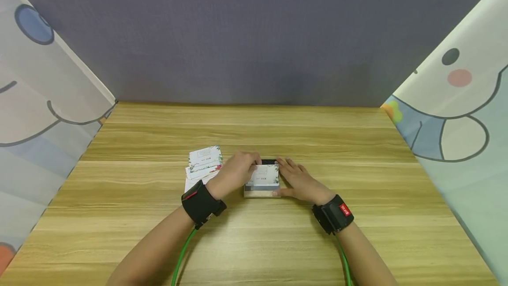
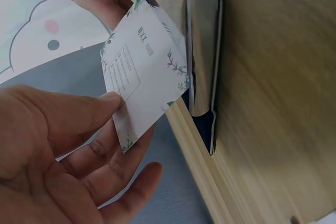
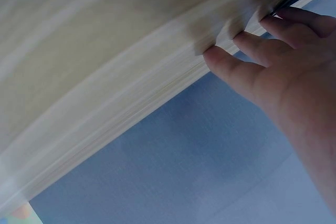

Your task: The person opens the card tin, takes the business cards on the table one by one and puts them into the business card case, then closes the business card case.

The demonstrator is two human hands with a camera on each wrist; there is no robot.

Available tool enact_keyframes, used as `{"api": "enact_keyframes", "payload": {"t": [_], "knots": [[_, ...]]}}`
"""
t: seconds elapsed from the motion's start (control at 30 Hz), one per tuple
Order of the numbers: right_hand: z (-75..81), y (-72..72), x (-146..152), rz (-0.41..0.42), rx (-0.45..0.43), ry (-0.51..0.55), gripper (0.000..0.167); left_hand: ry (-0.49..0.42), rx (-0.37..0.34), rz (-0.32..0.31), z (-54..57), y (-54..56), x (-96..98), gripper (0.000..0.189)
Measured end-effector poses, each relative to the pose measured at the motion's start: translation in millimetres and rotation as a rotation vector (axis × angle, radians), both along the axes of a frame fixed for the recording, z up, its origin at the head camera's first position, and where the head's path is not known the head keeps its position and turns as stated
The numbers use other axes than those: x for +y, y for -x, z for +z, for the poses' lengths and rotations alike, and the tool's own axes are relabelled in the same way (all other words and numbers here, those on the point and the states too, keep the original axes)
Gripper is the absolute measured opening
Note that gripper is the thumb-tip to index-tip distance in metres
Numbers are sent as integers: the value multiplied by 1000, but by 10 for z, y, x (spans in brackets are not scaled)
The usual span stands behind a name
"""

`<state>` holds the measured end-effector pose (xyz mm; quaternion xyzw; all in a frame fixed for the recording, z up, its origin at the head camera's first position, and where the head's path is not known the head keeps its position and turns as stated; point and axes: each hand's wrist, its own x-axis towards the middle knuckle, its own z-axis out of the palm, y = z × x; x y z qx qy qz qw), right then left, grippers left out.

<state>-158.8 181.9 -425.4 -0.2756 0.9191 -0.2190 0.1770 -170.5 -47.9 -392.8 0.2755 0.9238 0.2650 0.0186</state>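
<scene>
My left hand [image 1: 237,172] pinches a white business card [image 2: 144,64] with leafy printed corners, thumb on its face and fingers behind. The card slants down against a silver metal card case [image 2: 205,51], which lies on the table with its dark inside partly showing. In the head view the card covers much of the case. My right hand [image 1: 301,184] lies at the case's right side, thumb against the near corner and fingers stretched towards the far corner. In the right wrist view several fingertips [image 3: 212,56] touch the tabletop.
Left of the case, beside my left wrist, lies a loose spread of printed cards [image 1: 204,158], partly hidden by the wristband. The wooden table [image 1: 254,233] ends at a dark grey panel [image 1: 254,34]. Green cables [image 1: 182,255] trail from both wristbands.
</scene>
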Motion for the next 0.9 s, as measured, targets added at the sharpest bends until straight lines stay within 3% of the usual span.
{"api": "enact_keyframes", "payload": {"t": [0.43,0.9], "knots": [[5,-13,0,1,7,9,90,43,-35,-41,-56,-26,-12,16],[2,-4,0,13,28,4,89,111,-125,-90,-107,-36,-21,20]]}}
